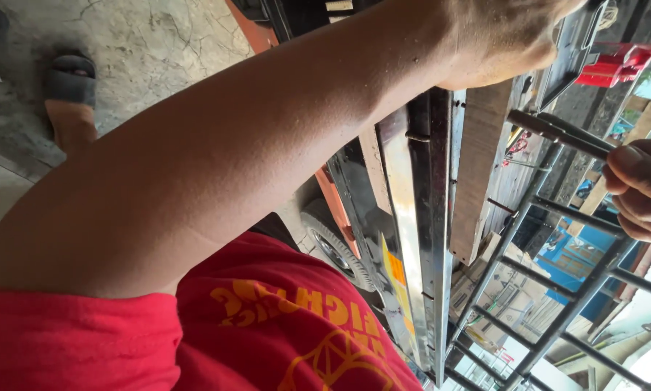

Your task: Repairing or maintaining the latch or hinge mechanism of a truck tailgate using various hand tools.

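My left arm stretches from the lower left to the upper right. My left hand lies against a black metal panel at the top edge, and its fingers are cut off by the frame. At the right edge, my right hand is closed around the end of a dark metal rod that slants up to the left. Under the rod is a black barred metal grille. A red shirt with an orange print fills the bottom left.
A shiny steel rail and a wooden plank run along an orange vehicle body with a wheel. A red plastic part sits at the top right. A foot in a dark sandal stands on cracked concrete.
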